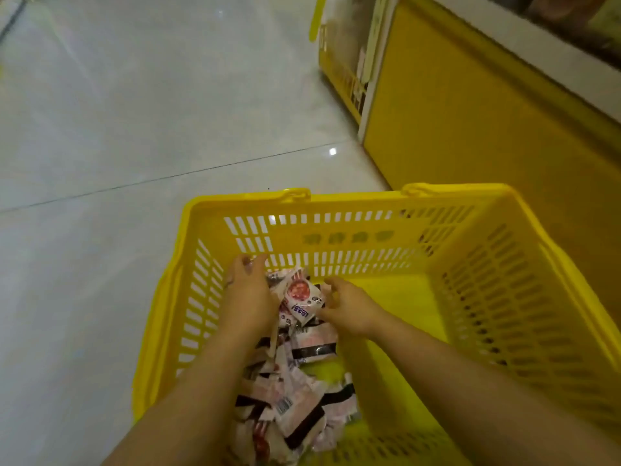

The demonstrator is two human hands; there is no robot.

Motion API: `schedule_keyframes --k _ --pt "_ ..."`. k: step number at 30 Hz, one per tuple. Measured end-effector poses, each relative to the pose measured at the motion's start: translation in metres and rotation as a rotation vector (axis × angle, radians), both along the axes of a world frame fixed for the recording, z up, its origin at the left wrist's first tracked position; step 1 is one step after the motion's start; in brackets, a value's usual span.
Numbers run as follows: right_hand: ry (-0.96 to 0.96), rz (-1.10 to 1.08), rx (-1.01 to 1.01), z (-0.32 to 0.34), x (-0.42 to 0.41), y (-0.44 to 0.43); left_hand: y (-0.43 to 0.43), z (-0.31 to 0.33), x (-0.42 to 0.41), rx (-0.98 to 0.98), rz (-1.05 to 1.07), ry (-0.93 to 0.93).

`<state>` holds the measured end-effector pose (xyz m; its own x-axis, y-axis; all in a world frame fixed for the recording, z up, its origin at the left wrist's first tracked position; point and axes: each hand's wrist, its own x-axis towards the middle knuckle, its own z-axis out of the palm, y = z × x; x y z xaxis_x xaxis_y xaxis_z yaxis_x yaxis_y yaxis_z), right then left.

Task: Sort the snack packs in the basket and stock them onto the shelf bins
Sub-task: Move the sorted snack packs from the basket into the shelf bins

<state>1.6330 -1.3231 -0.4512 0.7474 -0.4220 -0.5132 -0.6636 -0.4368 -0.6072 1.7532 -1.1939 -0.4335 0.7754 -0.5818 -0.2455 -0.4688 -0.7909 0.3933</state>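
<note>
Basket (336,199): stood on floor.
Snack packs (295,398): heaped in basket's left half.
Left hand (248,294): lay over packs; grip indeterminate.
Right hand (353,307): pinched red-marked pack (300,292) edge.

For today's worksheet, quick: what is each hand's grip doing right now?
Left hand: holds a bunch of snack packs against its palm.
Right hand: pinches the edge of the red-circle pack.
</note>
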Motion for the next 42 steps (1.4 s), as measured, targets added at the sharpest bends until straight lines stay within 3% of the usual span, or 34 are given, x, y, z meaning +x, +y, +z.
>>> schedule_keyframes --k 5,10,17,21,24,27,29,32,35,42 --pt "-0.100 -0.158 0.149 -0.021 0.017 0.012 -0.003 -0.006 0.002 0.060 0.061 -0.069" --pt "-0.099 -0.185 0.139 -0.024 0.020 0.026 -0.002 -0.008 0.003 0.304 -0.146 -0.041" --pt "-0.114 -0.328 0.276 -0.006 -0.005 -0.002 -0.001 -0.004 0.000 0.066 -0.048 0.136" --pt "-0.004 -0.430 0.384 0.005 -0.045 -0.055 -0.010 0.012 0.006 -0.122 -0.076 0.185" --pt "0.137 -0.469 0.413 0.005 -0.071 -0.086 -0.018 0.021 0.003 -0.272 -0.002 0.453" --pt "0.270 -0.303 0.391 0.006 -0.082 -0.092 -0.021 0.019 -0.009 -0.368 0.083 0.825" --pt "0.194 -0.319 0.451 0.006 -0.082 -0.090 -0.022 0.013 -0.017 -0.392 0.094 0.982" --pt "-0.021 -0.516 0.679 0.008 -0.076 -0.091 -0.025 0.004 -0.022 -0.434 0.141 1.066" --pt "-0.158 -0.586 0.766 0.017 -0.065 -0.087 -0.031 0.003 -0.024 -0.454 0.175 1.052" --pt "-0.233 -0.673 0.838 0.036 -0.033 -0.044 -0.042 0.006 -0.034 -0.411 0.041 0.676"
